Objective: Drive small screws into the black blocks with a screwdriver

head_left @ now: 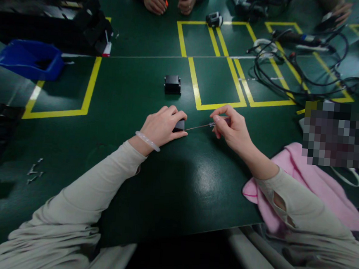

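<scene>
My left hand [164,125] is closed around a small black block-shaped part [179,126] on the green table, its fingers covering most of it. In my right hand [231,128] is a screwdriver [198,127] with a long thin shaft, its handle mostly hidden by the fingers. The shaft points left, and its tip meets or nearly meets the right side of the black part; contact is too small to tell. Beyond my left hand a similar black part [172,84] with silvery ends sits on the table.
A blue bin [31,60] and black racks [51,25] stand at the left. Several loose screws [34,172] lie at lower left. A pink cloth [303,181] is under my right forearm, and coiled cables [265,71] spread at the right. Across the table are another person's hands [169,0].
</scene>
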Demonstrator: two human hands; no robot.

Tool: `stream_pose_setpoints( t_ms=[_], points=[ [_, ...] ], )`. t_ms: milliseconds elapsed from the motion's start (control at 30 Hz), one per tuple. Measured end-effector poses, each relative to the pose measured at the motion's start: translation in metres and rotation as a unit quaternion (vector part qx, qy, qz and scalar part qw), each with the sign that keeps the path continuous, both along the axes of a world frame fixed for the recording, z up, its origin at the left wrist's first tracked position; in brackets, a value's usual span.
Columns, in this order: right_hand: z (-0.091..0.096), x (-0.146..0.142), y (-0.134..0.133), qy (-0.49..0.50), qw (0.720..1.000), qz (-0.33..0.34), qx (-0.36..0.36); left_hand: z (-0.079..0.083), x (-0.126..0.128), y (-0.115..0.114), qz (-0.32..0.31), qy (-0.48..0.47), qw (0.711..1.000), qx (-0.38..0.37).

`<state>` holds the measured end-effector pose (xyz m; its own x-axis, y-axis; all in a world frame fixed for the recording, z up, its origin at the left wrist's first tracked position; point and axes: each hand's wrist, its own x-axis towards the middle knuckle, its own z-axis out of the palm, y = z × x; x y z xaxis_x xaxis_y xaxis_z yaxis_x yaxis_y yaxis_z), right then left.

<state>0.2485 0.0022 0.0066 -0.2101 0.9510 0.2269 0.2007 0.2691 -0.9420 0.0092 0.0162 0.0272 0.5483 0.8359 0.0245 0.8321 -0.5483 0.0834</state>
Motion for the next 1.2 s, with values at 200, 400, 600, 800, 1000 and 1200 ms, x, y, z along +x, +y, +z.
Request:
stream_pose_setpoints(
  t_ms=[200,400,600,800,1000,1200],
  points=[
    [0.0016,-0.0006,-0.0002,0.013,1.000,0.003,0.022,-0.0005,-0.0004,0.0002,-0.002,-0.001,1.000,0.006],
    [0.0011,0.0008,-0.0004,-0.013,1.000,0.004,0.010,0.0000,-0.0003,-0.0002,-0.007,-0.005,1.000,0.010],
    [0.0002,0.0009,-0.0008,-0.008,0.999,0.006,0.042,0.0001,-0.0005,-0.0001,-0.006,0.000,1.000,0.010],
    [-0.0016,0.0008,-0.0002,-0.016,1.000,-0.001,0.025,-0.0004,-0.0003,-0.0001,-0.007,-0.001,1.000,0.014],
    [-0.0030,0.0004,0.0006,-0.011,0.998,-0.017,0.057,-0.0008,0.0000,-0.0002,-0.005,0.002,1.000,0.016],
    [-0.0047,0.0007,0.0010,0.003,1.000,-0.007,0.023,-0.0016,-0.0005,0.0002,-0.006,0.001,1.000,0.016]
  ],
)
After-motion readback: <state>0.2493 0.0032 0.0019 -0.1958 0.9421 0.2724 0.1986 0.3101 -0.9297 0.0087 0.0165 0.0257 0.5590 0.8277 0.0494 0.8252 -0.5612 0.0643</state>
